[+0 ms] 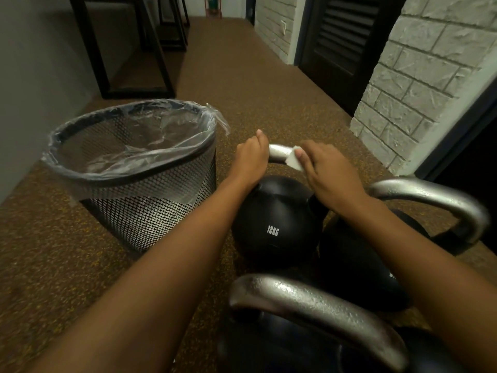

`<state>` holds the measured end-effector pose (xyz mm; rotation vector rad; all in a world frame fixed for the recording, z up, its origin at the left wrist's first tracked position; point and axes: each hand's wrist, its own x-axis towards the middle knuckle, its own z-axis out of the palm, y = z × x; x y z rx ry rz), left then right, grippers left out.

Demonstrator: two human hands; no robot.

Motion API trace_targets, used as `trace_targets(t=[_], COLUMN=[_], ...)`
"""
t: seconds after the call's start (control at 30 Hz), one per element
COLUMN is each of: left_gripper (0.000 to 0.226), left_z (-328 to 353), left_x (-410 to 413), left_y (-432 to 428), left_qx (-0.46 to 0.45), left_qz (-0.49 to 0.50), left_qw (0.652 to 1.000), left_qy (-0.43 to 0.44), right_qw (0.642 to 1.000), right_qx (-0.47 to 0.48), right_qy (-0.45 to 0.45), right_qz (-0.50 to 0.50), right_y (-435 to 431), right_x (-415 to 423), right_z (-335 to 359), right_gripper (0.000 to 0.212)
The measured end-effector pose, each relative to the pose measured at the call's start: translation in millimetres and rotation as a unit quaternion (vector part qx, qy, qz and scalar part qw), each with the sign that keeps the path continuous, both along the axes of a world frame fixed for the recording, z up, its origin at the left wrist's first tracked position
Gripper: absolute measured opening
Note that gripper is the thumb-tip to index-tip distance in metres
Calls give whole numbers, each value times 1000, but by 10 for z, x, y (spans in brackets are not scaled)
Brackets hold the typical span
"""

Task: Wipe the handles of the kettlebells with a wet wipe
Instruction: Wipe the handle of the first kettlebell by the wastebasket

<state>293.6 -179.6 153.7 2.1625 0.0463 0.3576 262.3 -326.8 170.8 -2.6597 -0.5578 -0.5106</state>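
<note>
At frame centre, the silver handle (278, 153) of the 12KG kettlebell (274, 222) is gripped at its left end by the left hand (251, 157), fingers closed around it. A white wet wipe (294, 161) is pinched by the right hand (326, 170) and pressed against the handle just right of the left hand. Two further kettlebells are located at right (435, 200) and bottom centre (317, 313). A lined mesh bin (134, 168) is positioned left of centre.
</note>
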Motion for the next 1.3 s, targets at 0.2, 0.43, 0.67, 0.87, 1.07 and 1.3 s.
trace_targets(t=[0.2,0.43,0.67,0.87,1.07,1.3], left_gripper=[53,49,53,52,48,47], left_z=[-23,8,0,-5,4,23], left_x=[26,-10,4,4,-2,-18], left_y=[30,29,15,21,33,28], left_qx=[14,2,-14,0,13,5], left_qz=[-15,-11,-14,-19,-17,-14], left_qw=[1000,1000,1000,1000,1000,1000], left_qy=[-2,1,8,-7,1,3], right_qw=[990,964,978,994,991,989], right_qx=[-142,53,-46,-65,-23,12], right_qy=[-4,260,200,92,129,145], right_qz=[-24,-31,-39,-9,29,-38], right_y=[357,-33,67,371,272,-61], right_x=[112,197,167,152,161,156], right_z=[97,257,263,258,211,68], right_gripper=[38,43,27,33,34,43])
